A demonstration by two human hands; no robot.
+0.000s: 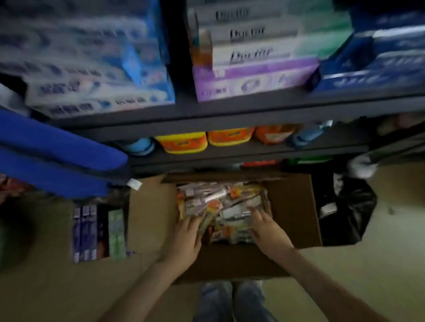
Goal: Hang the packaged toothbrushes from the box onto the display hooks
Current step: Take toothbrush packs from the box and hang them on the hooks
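Cardboard box: left hand, right hand on glossy toothbrush packs.

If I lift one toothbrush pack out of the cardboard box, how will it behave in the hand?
The toothbrush packs look thin and flat, so one is probably light and a bit bendy. Their glossy wrapping may be slippery. They lie jumbled in the cardboard box, so neighbours may snag or come along.
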